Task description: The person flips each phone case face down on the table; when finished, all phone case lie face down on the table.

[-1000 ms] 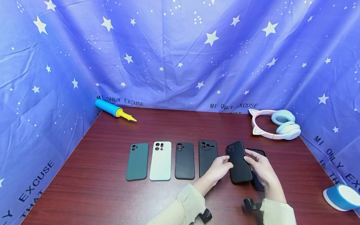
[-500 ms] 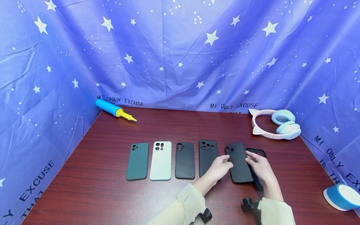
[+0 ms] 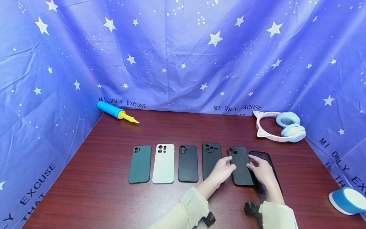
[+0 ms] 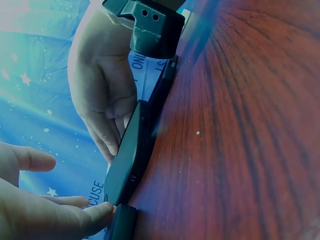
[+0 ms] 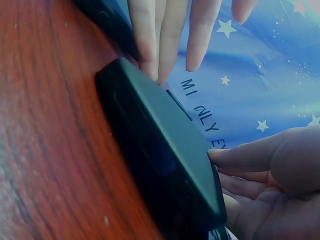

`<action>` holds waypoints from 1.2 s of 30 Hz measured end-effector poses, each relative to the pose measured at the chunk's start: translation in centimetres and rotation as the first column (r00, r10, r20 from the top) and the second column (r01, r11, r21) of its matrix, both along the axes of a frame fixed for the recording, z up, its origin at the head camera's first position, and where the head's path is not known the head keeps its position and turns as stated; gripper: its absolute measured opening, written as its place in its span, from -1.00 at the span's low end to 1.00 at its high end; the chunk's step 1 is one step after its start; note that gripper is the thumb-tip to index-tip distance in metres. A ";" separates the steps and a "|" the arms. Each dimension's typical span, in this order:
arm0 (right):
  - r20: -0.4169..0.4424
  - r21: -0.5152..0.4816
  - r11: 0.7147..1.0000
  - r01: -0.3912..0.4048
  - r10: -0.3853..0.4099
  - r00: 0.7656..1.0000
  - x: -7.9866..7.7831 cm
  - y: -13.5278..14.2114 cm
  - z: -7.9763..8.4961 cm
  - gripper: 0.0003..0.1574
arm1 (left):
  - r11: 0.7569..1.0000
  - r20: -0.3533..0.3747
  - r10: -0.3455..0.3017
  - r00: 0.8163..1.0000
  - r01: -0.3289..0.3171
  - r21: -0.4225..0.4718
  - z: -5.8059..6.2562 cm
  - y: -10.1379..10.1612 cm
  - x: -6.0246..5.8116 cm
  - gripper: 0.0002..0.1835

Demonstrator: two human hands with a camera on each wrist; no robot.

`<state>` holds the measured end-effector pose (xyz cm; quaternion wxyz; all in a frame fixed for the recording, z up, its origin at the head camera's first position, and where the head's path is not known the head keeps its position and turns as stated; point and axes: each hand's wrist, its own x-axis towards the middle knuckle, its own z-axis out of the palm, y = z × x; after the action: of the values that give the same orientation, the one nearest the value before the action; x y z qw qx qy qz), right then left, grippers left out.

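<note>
A black phone case (image 3: 243,170) lies back side up, its right side overlapping another black phone case (image 3: 259,186) at the right end of a row. My left hand (image 3: 222,171) touches its left edge with extended fingertips; the left thumb stands apart from it in the left wrist view. On the opposite edge my right hand (image 3: 262,171) pinches the case, the thumb (image 5: 220,156) against its rim in the right wrist view. To the left, under my left wrist, lies a black case (image 3: 211,159) with a round camera plate. The rightmost case is partly hidden by my right hand.
Further left lie a black case (image 3: 187,165), a white case (image 3: 163,165) and a green case (image 3: 139,165). Behind them are a blue and yellow hand pump (image 3: 114,111) and cat-ear headphones (image 3: 286,128). A blue and white roll (image 3: 347,200) stands at the right edge.
The case between my hands has straightened from a tilt and shifted slightly left and down. My right hand has moved a little left with it. The left hand has barely moved.
</note>
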<state>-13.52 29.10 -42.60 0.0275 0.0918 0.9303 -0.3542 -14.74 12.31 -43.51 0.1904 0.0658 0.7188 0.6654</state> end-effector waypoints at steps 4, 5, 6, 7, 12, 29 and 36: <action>0.011 0.011 1.000 0.008 -0.009 1.000 0.0 -0.1 0.1 -0.36 | 1.000 -0.012 0.010 1.000 -0.010 -0.029 0.1 0.0 0.0 -0.42; 0.013 0.017 1.000 0.008 -0.008 1.000 -0.1 -0.1 0.0 -0.34 | 0.999 -0.013 0.011 1.000 -0.011 -0.034 0.1 0.0 0.0 -0.41; 0.014 0.021 1.000 0.005 -0.005 1.000 -0.1 -0.1 0.0 -0.33 | 0.999 -0.017 0.011 1.000 -0.011 -0.042 0.1 0.0 0.0 -0.42; 0.015 0.029 1.000 0.004 -0.004 1.000 -0.1 -0.1 0.0 -0.32 | 0.999 -0.020 0.010 1.000 -0.011 -0.049 0.1 0.0 0.0 -0.42; 0.013 0.090 0.996 -0.015 0.014 1.000 -0.2 -0.2 -0.1 -0.28 | 0.996 -0.027 0.000 1.000 -0.002 -0.090 0.1 -0.1 0.0 -0.40; 0.029 0.130 0.991 -0.017 0.013 1.000 -0.2 -0.5 0.0 -0.24 | 0.989 -0.065 -0.020 0.998 0.011 -0.145 -0.1 -0.1 -0.1 -0.35; 0.021 0.118 0.992 -0.034 0.032 0.999 -0.2 -0.6 0.1 -0.26 | 0.987 -0.063 -0.010 0.998 0.000 -0.159 0.1 0.0 0.0 -0.36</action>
<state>-13.70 28.52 -42.55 0.0365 0.0814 0.9507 -0.2969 -14.77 12.28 -43.40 0.1736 0.0735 0.7750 0.6032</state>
